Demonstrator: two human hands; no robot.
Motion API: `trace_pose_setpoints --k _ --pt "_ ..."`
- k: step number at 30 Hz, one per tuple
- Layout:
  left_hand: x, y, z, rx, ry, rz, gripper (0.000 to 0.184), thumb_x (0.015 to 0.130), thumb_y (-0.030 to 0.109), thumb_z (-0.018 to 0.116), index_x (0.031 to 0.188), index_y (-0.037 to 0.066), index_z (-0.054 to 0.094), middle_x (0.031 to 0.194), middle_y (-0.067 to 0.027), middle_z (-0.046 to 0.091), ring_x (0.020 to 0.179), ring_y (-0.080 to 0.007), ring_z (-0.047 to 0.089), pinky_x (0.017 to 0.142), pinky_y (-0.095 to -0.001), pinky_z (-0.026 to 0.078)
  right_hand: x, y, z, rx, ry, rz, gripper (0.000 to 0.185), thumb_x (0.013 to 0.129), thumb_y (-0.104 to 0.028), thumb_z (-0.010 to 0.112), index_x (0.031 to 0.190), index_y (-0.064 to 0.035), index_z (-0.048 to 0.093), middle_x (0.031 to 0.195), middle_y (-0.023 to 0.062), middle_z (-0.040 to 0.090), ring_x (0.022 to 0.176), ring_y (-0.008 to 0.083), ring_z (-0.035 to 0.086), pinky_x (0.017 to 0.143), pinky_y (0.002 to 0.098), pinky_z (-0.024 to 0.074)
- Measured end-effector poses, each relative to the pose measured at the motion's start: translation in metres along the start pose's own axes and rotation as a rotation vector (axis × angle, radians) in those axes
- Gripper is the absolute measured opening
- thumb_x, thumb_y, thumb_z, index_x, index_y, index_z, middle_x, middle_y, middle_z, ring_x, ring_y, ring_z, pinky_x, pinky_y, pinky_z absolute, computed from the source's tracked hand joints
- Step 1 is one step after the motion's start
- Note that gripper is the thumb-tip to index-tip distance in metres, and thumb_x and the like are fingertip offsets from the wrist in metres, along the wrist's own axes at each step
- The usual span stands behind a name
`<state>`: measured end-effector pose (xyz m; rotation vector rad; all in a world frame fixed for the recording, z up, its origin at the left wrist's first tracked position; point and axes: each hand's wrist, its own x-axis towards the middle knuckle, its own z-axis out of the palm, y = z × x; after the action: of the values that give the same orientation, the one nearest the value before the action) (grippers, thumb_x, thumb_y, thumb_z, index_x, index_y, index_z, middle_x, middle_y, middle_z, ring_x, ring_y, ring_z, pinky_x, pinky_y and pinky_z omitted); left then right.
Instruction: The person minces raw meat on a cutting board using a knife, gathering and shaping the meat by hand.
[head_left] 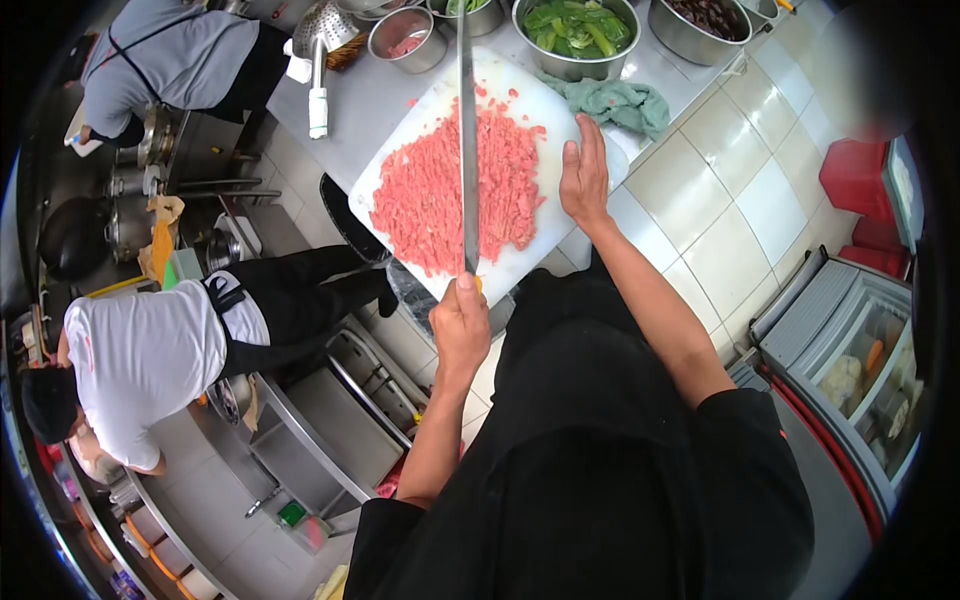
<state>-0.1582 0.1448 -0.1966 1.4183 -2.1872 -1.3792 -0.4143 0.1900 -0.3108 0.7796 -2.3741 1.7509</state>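
Note:
My left hand (461,325) is wrapped around the handle of a long kitchen knife (469,150). Its blade points away from me over a spread of finely chopped pink raw meat (425,195) and hides a strip of it. The meat lies on a white cutting board (565,228) on the steel counter. With fingers stretched out, my right hand (585,172) is at the board's right edge, holding nothing; whether it presses on the board I cannot tell. Just beyond its fingertips lies a crumpled green cloth (625,103).
Along the counter's far side stand a bowl of green vegetables (578,35), a pot of dark pieces (700,22), a small meat bowl (407,38) and a perforated ladle (320,75). Two people (150,335) work at left. An open-topped cooler (850,345) and red bins (858,180) are at right.

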Motion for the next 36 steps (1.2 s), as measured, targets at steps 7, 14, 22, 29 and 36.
trace_pose_setpoints --k 7,14,22,29,36 --pt "0.005 -0.001 0.002 0.343 -0.145 -0.074 0.062 0.106 0.045 0.039 0.083 -0.006 0.065 0.08 -0.0343 0.064 0.082 -0.0543 0.063 0.075 -0.0558 0.048 -0.008 0.006 -0.001 0.012 0.017 0.012 0.054 0.107 -0.036 0.035 0.144 0.0036 0.042 0.147 0.0241 0.045 0.138 0.0405 0.041 0.116 0.0444 0.0304" --pt "0.015 -0.034 0.015 0.429 -0.121 -0.085 0.068 0.106 0.05 0.035 0.082 -0.005 0.066 0.067 -0.0242 0.063 0.071 -0.04 0.066 0.071 -0.0488 0.049 0.0 0.0 0.0 0.034 -0.033 -0.025 0.056 0.106 -0.036 0.041 0.145 0.0042 0.04 0.147 0.0269 0.043 0.14 0.0427 0.038 0.117 0.0462 0.0297" --pt "0.009 0.005 -0.032 -0.121 -0.026 -0.245 0.07 0.103 0.058 0.043 0.066 -0.001 0.055 0.055 -0.0032 0.05 0.046 -0.0123 0.048 0.044 -0.0306 0.037 -0.035 -0.021 -0.02 -0.287 -0.53 -0.212 0.124 0.07 -0.078 0.067 0.155 0.0013 0.023 0.159 0.0274 0.024 0.149 0.0461 0.018 0.122 0.0535 0.0145" --pt "-0.001 0.006 -0.052 -0.202 0.051 -0.36 0.068 0.101 0.063 0.041 0.069 0.004 0.052 0.052 -0.0013 0.045 0.04 -0.0098 0.042 0.037 -0.0271 0.031 -0.015 -0.026 0.035 -0.479 -0.617 -0.396 0.132 0.063 -0.086 0.063 0.154 0.0023 0.025 0.16 0.0244 0.023 0.148 0.0455 0.019 0.122 0.0558 0.0158" --pt "-0.009 0.001 -0.048 -0.213 0.085 -0.369 0.073 0.099 0.069 0.037 0.072 0.002 0.052 0.053 -0.0028 0.047 0.039 -0.0108 0.042 0.036 -0.027 0.033 0.008 -0.026 0.075 -0.435 -0.629 -0.434 0.099 0.084 -0.075 0.05 0.149 -0.0015 0.039 0.16 0.0188 0.029 0.149 0.0419 0.021 0.121 0.0559 0.0174"
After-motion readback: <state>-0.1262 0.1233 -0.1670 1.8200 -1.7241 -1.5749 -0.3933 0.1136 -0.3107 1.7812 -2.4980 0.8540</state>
